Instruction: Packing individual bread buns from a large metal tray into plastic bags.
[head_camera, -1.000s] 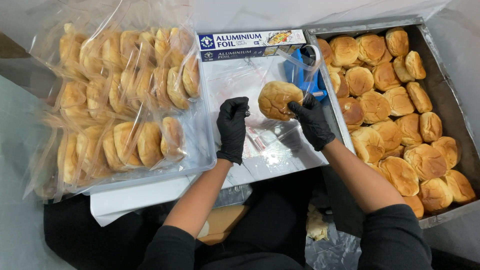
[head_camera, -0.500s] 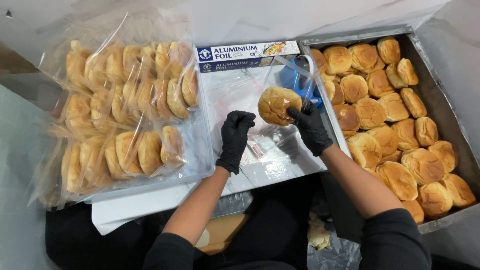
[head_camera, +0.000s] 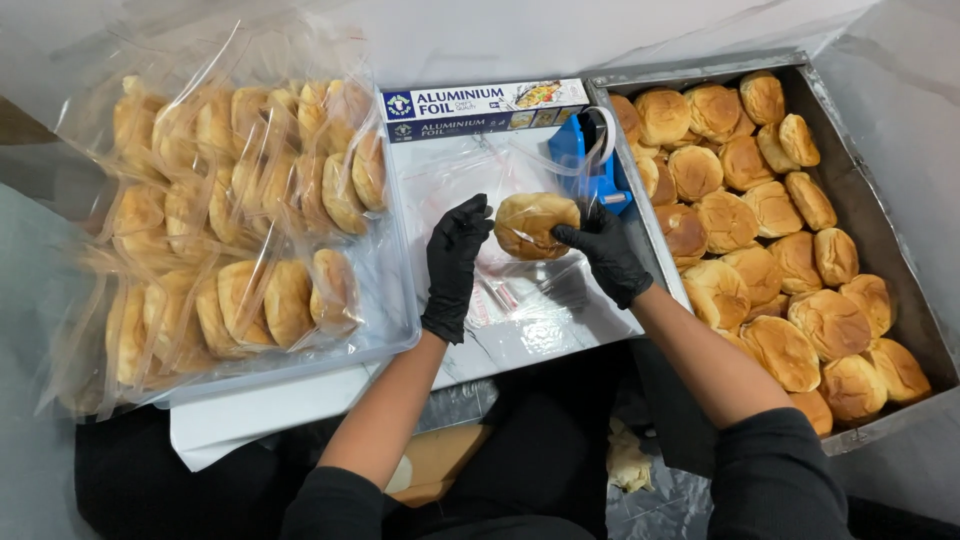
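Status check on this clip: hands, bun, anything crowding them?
Left hand and right hand, both black-gloved, on one bun. Bun held above clear bags. Blue tape dispenser close behind.

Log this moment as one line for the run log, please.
left hand: gloved, touching bun | right hand: gloved, holding bun | under: clear bags | right: tray of buns | left: bagged buns
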